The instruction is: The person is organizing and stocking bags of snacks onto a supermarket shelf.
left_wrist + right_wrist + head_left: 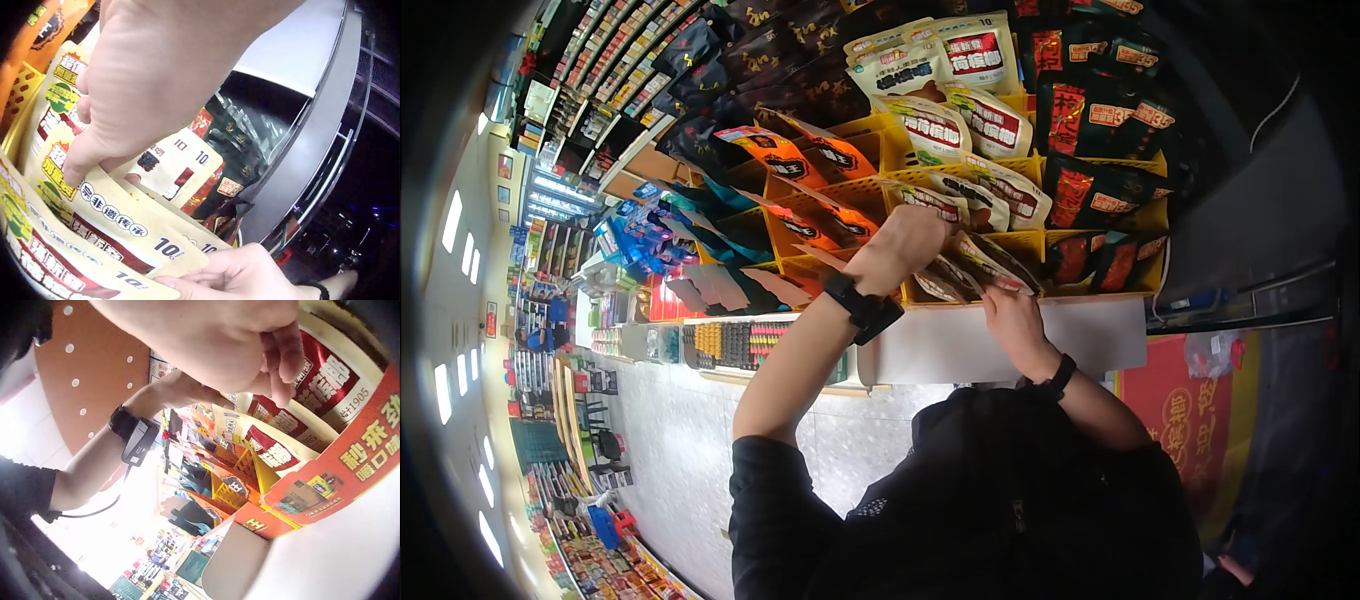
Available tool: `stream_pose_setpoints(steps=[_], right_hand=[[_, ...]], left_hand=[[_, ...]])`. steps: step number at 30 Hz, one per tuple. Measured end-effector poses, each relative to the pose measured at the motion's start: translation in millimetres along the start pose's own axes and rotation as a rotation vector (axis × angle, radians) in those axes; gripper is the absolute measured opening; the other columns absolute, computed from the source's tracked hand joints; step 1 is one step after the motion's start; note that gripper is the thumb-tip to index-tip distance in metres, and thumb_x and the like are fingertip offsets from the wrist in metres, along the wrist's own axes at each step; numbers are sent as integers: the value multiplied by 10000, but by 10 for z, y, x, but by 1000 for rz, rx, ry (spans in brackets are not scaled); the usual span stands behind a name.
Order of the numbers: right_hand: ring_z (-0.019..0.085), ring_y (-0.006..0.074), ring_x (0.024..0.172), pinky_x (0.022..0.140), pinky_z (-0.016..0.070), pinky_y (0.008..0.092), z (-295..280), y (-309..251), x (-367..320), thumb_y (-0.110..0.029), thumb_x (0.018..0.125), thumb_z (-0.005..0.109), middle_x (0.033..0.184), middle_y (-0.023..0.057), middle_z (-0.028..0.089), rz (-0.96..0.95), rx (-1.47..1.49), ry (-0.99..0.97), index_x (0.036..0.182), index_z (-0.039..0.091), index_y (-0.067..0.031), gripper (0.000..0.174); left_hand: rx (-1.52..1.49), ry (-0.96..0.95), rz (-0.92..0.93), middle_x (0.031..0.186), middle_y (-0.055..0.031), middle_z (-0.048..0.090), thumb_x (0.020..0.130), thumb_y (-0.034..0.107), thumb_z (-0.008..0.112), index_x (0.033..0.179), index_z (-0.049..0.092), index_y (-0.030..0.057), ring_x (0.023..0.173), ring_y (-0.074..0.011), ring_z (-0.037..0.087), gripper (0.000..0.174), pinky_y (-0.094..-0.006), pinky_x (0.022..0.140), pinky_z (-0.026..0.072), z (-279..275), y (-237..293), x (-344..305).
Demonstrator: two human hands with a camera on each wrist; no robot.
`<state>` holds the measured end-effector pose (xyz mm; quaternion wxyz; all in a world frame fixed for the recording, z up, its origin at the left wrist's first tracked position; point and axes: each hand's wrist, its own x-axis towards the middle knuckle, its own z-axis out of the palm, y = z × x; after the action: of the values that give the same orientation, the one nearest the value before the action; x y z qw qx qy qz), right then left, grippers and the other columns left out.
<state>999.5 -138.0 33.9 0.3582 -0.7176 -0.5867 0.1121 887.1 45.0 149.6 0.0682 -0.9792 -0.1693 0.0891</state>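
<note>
Cream betel nut packets (119, 219) with red panels stand in a row in a front compartment of the yellow divided rack (885, 145). My left hand (910, 245) reaches down over them from the left. In the left wrist view its thumb lies on the face of one packet, with fingers behind the top edge, pinching it. My right hand (1015, 325) is at the rack's front edge, and its thumb and fingers pinch the corner of a packet, as the left wrist view shows. Its lower fingers curl in beside the packets in the right wrist view.
Orange packets (835, 155) fill compartments to the left, dark green-black packets (1100, 190) those to the right. More cream packets (980, 55) stand behind. An orange printed front panel (344, 469) borders the rack, above a white surface (940, 345). Store shelves (550, 270) lie far left.
</note>
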Motion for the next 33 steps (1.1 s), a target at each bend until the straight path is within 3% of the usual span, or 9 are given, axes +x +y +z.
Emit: stream_pose_setpoints(steps=[3,8,11,13,16,19,22,26,33], right_hand=[[665,389,715,648,545,459,-26,-29,-10,-125,907,600,751,203,665,17,5,-30,825,620,-14,139],[670,385,715,665,550,460,57,57,-2,-150,908,614,757,204,672,0,13,-18,834,633,-14,156],[667,401,714,674,548,466,-55,-2,-17,-200,896,647,750,213,676,65,-38,-92,940,687,-18,191],[671,402,725,696,553,458,-179,-84,-58,-236,890,666,782,229,682,191,-102,-325,1019,693,-20,253],[681,402,736,701,556,478,-260,-229,-73,-273,896,660,755,232,675,73,7,-239,914,669,1,275],[681,393,688,666,563,468,-63,-224,-5,-247,912,631,711,223,668,-10,1,-221,901,673,12,263],[676,382,622,600,565,451,98,-239,20,-176,916,594,658,210,657,-44,-30,-184,891,670,23,214],[665,385,636,620,546,465,94,-245,9,-165,908,597,685,207,659,3,-83,-220,864,678,-4,185],[657,395,624,610,544,475,186,-159,-25,-119,887,590,663,211,646,-58,-31,-162,822,672,-10,151]], left_hand=[[-34,109,55,773,-139,692,807,98,585,749,701,63,788,-302,696,134,-399,723,558,73,55,-24],[-67,25,53,765,-145,689,813,100,577,790,705,58,786,-316,694,137,-411,710,559,107,-20,-67],[-48,27,9,767,-155,684,820,86,563,814,700,51,787,-329,690,141,-419,713,558,28,-85,-150],[-33,30,-77,770,-173,674,824,51,540,799,676,38,785,-345,684,138,-422,718,555,-70,-132,-250],[10,8,-115,796,-128,691,840,70,564,798,685,61,826,-290,695,128,-385,737,560,-199,-215,-413],[-44,21,-106,772,-134,679,841,74,559,772,667,63,827,-294,685,128,-392,737,550,-62,-257,-453],[-61,35,-63,774,-134,679,845,81,555,768,666,67,838,-294,682,136,-395,746,546,51,-273,-452],[-70,123,-20,765,-123,688,805,101,581,753,717,82,817,-296,669,147,-403,740,541,63,-264,-498],[-15,41,-64,754,-109,682,815,137,599,752,716,84,832,-294,670,142,-396,745,542,181,-237,-498]])
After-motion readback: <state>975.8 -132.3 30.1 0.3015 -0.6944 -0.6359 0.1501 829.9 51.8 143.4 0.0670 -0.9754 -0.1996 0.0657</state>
